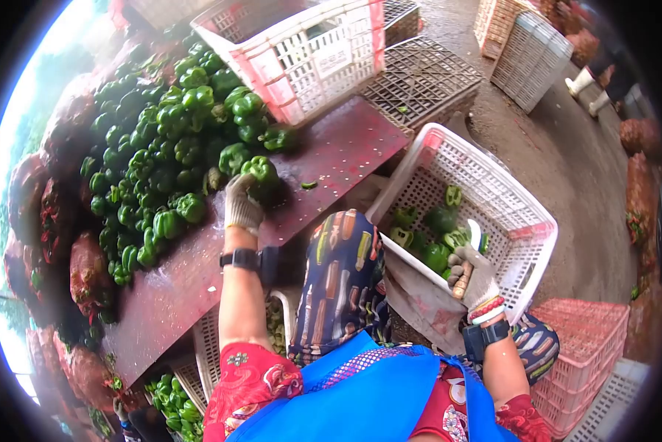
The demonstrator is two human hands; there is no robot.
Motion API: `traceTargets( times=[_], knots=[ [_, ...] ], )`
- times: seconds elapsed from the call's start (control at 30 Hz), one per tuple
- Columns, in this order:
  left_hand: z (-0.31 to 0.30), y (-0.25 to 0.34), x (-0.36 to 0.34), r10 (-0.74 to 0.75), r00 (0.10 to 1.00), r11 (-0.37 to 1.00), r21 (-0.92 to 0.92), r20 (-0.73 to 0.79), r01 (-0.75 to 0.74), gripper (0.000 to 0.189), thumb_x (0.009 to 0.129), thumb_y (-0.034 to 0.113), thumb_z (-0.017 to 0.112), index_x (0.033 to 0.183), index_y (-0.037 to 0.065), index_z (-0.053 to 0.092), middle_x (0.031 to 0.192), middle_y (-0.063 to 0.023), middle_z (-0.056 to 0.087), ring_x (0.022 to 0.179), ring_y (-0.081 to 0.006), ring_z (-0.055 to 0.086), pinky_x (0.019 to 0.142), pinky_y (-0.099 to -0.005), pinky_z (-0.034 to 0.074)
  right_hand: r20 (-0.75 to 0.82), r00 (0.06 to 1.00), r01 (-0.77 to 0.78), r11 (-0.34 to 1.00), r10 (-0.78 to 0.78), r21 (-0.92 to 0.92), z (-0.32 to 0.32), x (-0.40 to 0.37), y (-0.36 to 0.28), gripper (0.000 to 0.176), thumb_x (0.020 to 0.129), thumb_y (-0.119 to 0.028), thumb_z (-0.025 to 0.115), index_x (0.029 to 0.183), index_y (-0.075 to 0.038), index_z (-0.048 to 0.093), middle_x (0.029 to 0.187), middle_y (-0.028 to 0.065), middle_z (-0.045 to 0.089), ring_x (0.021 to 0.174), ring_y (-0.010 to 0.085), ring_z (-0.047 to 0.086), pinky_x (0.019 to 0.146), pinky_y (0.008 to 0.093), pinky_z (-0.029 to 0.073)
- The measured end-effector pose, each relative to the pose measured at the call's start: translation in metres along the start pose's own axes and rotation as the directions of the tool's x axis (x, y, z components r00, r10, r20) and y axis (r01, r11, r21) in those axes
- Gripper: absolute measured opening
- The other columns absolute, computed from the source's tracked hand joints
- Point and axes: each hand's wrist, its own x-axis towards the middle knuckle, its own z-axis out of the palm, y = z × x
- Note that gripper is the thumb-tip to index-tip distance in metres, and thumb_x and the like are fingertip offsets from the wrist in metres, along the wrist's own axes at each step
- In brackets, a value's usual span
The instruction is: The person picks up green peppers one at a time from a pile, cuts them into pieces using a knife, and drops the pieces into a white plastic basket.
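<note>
My left hand [242,205], in a pale work glove, has its fingers against a green bell pepper [262,175] at the near edge of a large heap of green peppers [165,136]. It appears to grip that pepper. The heap lies on a reddish table [345,158]. In my gloved right hand [478,278] is a knife [461,282] with a wooden handle, its short curved blade pointing up and away. That hand is over a white plastic crate [522,254], which holds several green peppers [435,255], some cut.
A white and pink crate [320,62] stands on the table's far end, beside dark slatted crates [419,77]. Pink crates [581,353] are stacked at my right. Filled mesh sacks [88,272] line the left. A person's white boots [583,82] show at the far right.
</note>
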Motion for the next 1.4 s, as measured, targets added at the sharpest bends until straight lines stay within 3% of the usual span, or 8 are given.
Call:
traceTargets(
  times=[0.07, 0.17, 0.23, 0.3, 0.4, 0.6, 1.03, 1.4],
  knots=[
    [-0.001, 0.064, -0.006, -0.273, 0.933, 0.568, -0.744, 0.234, 0.352, 0.039, 0.087, 0.005, 0.063, 0.126, 0.003, 0.062, 0.117, -0.0127, 0.068, 0.105, -0.0290, 0.067, 0.094, -0.0404, 0.056, 0.037, 0.995, 0.100, 0.990, -0.097, -0.102, 0.000, -0.001, 0.004, 0.021, 0.102, -0.028, 0.062, 0.103, -0.007, 0.067, 0.079, 0.0028, 0.063, 0.058, 0.0089, 0.055, 0.052, 0.0262, 0.049],
    [-0.016, 0.192, -0.012, -0.143, 0.793, -0.186, -0.803, 0.592, 0.566, 0.036, 0.093, 0.011, 0.065, 0.129, 0.008, 0.066, 0.126, -0.0121, 0.069, 0.117, -0.0299, 0.067, 0.100, -0.0431, 0.056, 0.215, 0.947, 0.315, 0.830, -0.240, -0.461, 0.024, -0.032, -0.010, 0.028, 0.098, -0.033, 0.066, 0.099, -0.006, 0.071, 0.062, -0.0004, 0.054, 0.053, 0.0067, 0.053, 0.050, 0.0213, 0.042],
    [-0.017, 0.270, -0.025, 0.391, 0.877, 0.907, -0.278, 0.280, -0.316, 0.027, 0.096, 0.014, 0.065, 0.123, 0.013, 0.072, 0.123, -0.0101, 0.071, 0.116, -0.0295, 0.067, 0.100, -0.0374, 0.056, 0.254, 0.928, 0.352, 0.865, -0.273, -0.357, 0.044, -0.049, -0.016, 0.020, 0.097, -0.016, 0.069, 0.112, -0.004, 0.071, 0.073, -0.0047, 0.058, 0.058, 0.0043, 0.050, 0.051, 0.0202, 0.038],
    [-0.004, 0.310, -0.030, 0.581, 0.707, 0.809, -0.187, 0.405, -0.558, 0.028, 0.098, 0.014, 0.066, 0.125, 0.012, 0.072, 0.120, -0.0093, 0.072, 0.114, -0.0256, 0.068, 0.100, -0.0339, 0.055, 0.347, 0.863, 0.428, 0.896, -0.367, -0.118, 0.057, -0.061, -0.015, 0.025, 0.095, -0.008, 0.069, 0.120, -0.002, 0.069, 0.101, 0.0033, 0.066, 0.076, 0.0090, 0.060, 0.060, 0.0249, 0.048],
    [0.063, 0.338, -0.060, 0.149, 0.602, 0.702, -0.513, 0.784, 0.495, 0.048, 0.096, 0.012, 0.066, 0.140, -0.004, 0.053, 0.121, -0.0086, 0.068, 0.110, -0.0146, 0.065, 0.099, -0.0290, 0.051, 0.572, 0.508, 0.861, 0.361, -0.644, -0.359, 0.055, -0.052, -0.021, 0.073, 0.089, -0.007, 0.070, 0.156, -0.009, 0.042, 0.144, 0.0238, 0.057, 0.125, 0.0300, 0.065, 0.102, 0.0392, 0.053],
    [0.111, 0.350, -0.080, 0.204, 0.425, 0.144, -0.456, 0.882, 0.878, 0.047, 0.097, 0.004, 0.060, 0.143, 0.001, 0.050, 0.132, -0.0122, 0.061, 0.120, -0.0213, 0.064, 0.107, -0.0336, 0.050, 0.399, 0.601, 0.697, 0.211, -0.692, -0.685, 0.009, -0.009, -0.006, 0.074, 0.090, -0.013, 0.066, 0.158, -0.007, 0.039, 0.113, 0.0265, 0.071, 0.101, 0.0388, 0.072, 0.089, 0.0465, 0.057],
    [0.121, 0.352, -0.069, 0.053, 0.546, 0.784, -0.373, 0.836, 0.495, 0.055, 0.092, 0.027, 0.073, 0.135, -0.004, 0.059, 0.127, -0.0133, 0.063, 0.115, -0.0203, 0.063, 0.101, -0.0331, 0.049, 0.354, 0.686, 0.346, -0.143, -0.636, -0.927, 0.009, -0.033, -0.019, 0.078, 0.087, -0.016, 0.062, 0.157, 0.001, 0.034, 0.092, 0.0284, 0.071, 0.079, 0.0449, 0.070, 0.074, 0.0541, 0.056],
    [0.144, 0.335, -0.079, 0.039, 0.634, 0.793, -0.410, 0.772, 0.450, 0.067, 0.085, 0.025, 0.082, 0.137, 0.001, 0.049, 0.119, -0.0151, 0.065, 0.101, -0.0200, 0.067, 0.088, -0.0328, 0.056, 0.220, 0.787, 0.207, -0.088, -0.577, -0.974, 0.014, -0.032, -0.013, 0.083, 0.087, -0.018, 0.059, 0.162, -0.004, 0.026, 0.098, 0.0297, 0.071, 0.086, 0.0448, 0.072, 0.080, 0.0542, 0.056]
  ],
)
